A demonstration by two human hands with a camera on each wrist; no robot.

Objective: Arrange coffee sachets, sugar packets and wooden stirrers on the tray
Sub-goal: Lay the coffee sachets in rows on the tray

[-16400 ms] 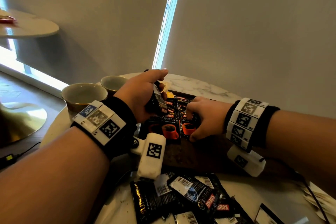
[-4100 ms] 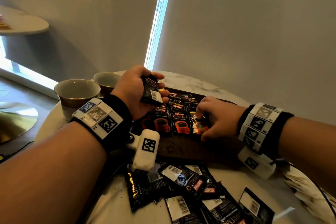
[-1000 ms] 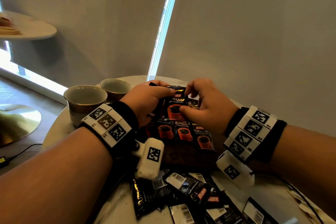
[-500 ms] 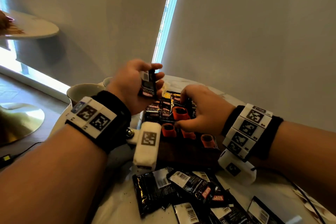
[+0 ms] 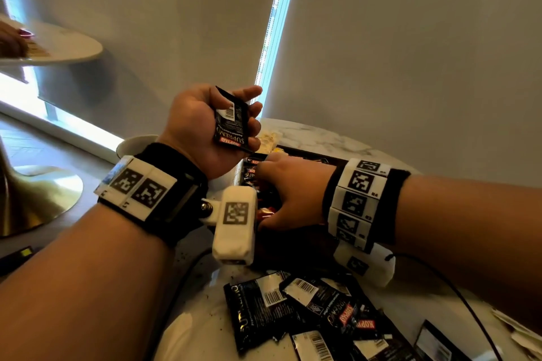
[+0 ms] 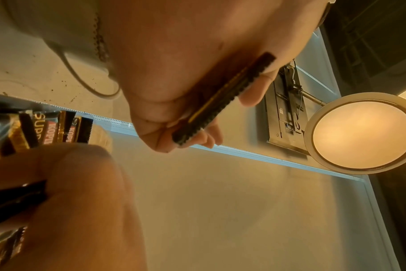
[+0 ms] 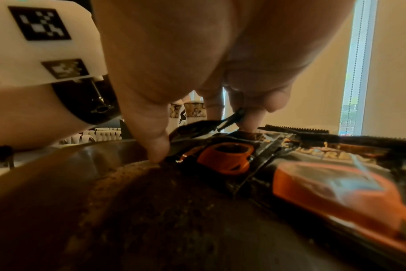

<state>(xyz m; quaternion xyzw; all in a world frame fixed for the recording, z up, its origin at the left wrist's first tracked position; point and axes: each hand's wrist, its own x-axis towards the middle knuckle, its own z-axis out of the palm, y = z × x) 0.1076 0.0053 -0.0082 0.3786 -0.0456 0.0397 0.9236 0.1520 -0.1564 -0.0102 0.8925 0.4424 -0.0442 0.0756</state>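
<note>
My left hand (image 5: 251, 118) is raised above the table's far left and grips a black coffee sachet (image 5: 231, 123), barcode side toward me. In the left wrist view this sachet (image 6: 220, 102) shows edge-on between thumb and fingers. My right hand (image 5: 271, 195) is low on the dark wooden tray (image 5: 319, 159), partly hidden by the left wrist camera. In the right wrist view its thumb and a fingertip (image 7: 250, 120) pinch the two ends of a sachet printed with an orange cup (image 7: 225, 157), which lies on the tray (image 7: 151, 210). More sachets (image 6: 46, 132) lie in rows beside it.
A pile of loose black sachets (image 5: 311, 308) lies on the marble table near me. Pale paper packets (image 5: 516, 331) sit at the right edge, yellowish ones (image 5: 269, 138) behind the tray. A white cup (image 5: 132, 143) stands at the left. Another person's hand (image 5: 11, 41) is on a second table.
My left hand has lifted and turned its sachet so the barcode side shows. My right hand has gone down and left with the orange-cup sachet onto the tray.
</note>
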